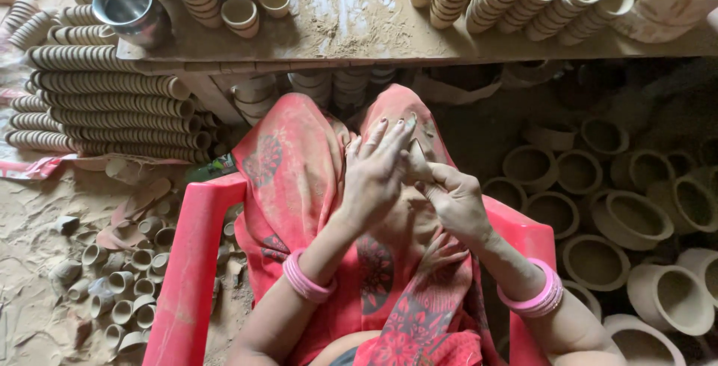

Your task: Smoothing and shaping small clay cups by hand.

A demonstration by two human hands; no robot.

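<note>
Small clay cup (pixel 417 158) pinched in right hand (pixel 456 200) over lap; left hand (pixel 376 171) laid flat against it, fingers spread, nothing grasped. Finished cups stacked on shelf (pixel 359 26); loose cups (pixel 120 291) scattered beside red chair (pixel 187 261). Progress judged midway; cup unplaced.

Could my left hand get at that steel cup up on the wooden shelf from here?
Probably yes, with a long stretch. The left hand is cupped over a small clay piece, so it is occupied. The steel cup sits at the shelf edge, nothing blocking it.
</note>
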